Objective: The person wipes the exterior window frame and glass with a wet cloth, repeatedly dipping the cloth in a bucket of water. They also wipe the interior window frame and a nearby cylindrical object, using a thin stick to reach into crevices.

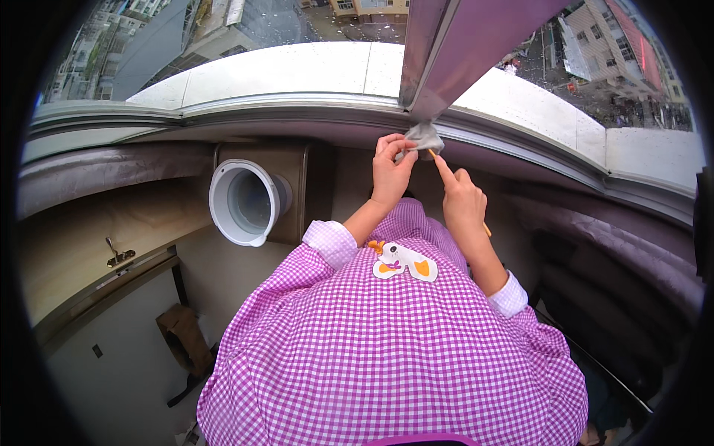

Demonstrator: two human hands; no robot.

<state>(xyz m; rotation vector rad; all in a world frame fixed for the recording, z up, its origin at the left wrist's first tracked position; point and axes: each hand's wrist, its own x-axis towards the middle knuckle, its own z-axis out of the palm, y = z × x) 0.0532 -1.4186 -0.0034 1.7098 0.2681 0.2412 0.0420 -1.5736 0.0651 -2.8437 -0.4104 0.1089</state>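
Observation:
A crumpled pale grey cloth (425,137) lies against the window track at the foot of the window's upright frame. My left hand (391,170) pinches the near left edge of this cloth between thumb and fingers. In my right hand (464,198) is a thin orange stick (487,229); the index finger is stretched along it and its tip touches the cloth. The middle of the stick is hidden by the hand. What the cloth covers cannot be seen.
A white bucket (213,203) with water stands left on a brown cabinet (303,223). The window track (519,146) runs across in front, with wet glass and a white outer ledge (279,72) beyond. Dark cushioned furniture (602,301) is at the right.

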